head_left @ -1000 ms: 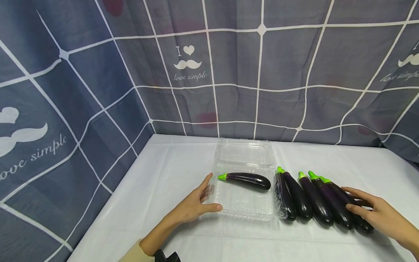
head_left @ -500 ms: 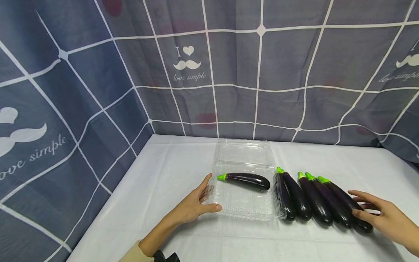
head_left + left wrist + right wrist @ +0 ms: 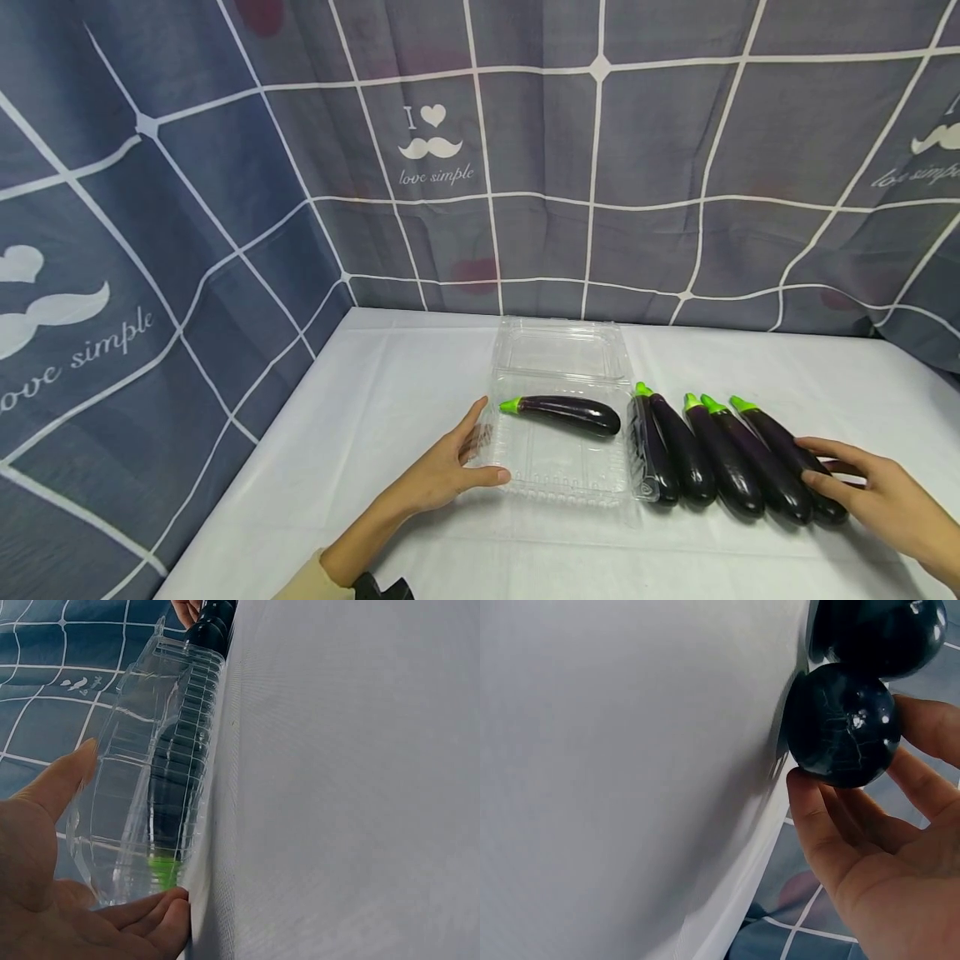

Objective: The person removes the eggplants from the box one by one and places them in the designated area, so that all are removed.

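A clear plastic clamshell container (image 3: 551,475) lies with its lid (image 3: 558,350) folded back, and one purple-black eggplant (image 3: 573,414) with a green stem lies crosswise inside. My left hand (image 3: 442,473) grips the container's left side, thumb at the near corner; in the left wrist view, thumb and fingers span the clear wall (image 3: 120,795). On the right, my right hand (image 3: 885,500) holds the rightmost eggplant (image 3: 776,439) near its thick end. The right wrist view has that rounded end (image 3: 844,727) between thumb and fingers, beside another eggplant (image 3: 889,634).
Several more eggplants (image 3: 723,467) lie side by side between the container and my right hand, stems pointing away. The leftmost one (image 3: 652,458) overlaps the container's right wall. A white cloth (image 3: 420,358) covers the table; a grey-blue checked curtain (image 3: 540,167) hangs behind and at left.
My right hand shifted slightly right, then back left onto the rightmost eggplant, whose thick end has moved a little left. The left hand and container stay put.
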`<action>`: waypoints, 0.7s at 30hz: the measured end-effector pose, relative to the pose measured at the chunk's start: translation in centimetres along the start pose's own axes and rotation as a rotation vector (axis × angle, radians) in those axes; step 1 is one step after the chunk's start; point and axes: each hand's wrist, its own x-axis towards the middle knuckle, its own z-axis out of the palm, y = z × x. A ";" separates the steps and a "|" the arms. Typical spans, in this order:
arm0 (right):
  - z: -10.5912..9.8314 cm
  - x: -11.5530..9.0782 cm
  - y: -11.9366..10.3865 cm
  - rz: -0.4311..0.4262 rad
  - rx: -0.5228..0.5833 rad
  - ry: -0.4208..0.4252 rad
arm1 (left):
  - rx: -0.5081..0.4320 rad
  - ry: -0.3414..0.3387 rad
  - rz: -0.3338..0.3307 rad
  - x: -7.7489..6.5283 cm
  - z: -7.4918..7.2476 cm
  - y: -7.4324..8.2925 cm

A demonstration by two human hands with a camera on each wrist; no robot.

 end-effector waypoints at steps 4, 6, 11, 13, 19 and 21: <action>0.3 0.1 0.6 -0.002 -0.002 -0.004 | 0.004 0.001 -0.002 -0.1 0.0 0.1; 0.4 0.2 0.9 -0.009 0.007 -0.009 | 0.005 0.004 -0.005 -0.2 -0.1 0.1; 0.5 0.2 1.1 -0.002 0.013 -0.012 | 0.003 0.009 -0.004 -0.1 -0.1 0.1; 0.5 0.2 0.9 0.003 0.006 -0.005 | 0.004 0.009 -0.004 -0.1 -0.1 0.1; 0.6 -0.2 0.9 -0.061 0.048 0.074 | -0.002 0.009 0.000 0.0 0.0 -0.1; 0.7 -0.4 1.0 -0.070 0.060 0.093 | -0.006 0.006 0.004 0.0 0.0 -0.1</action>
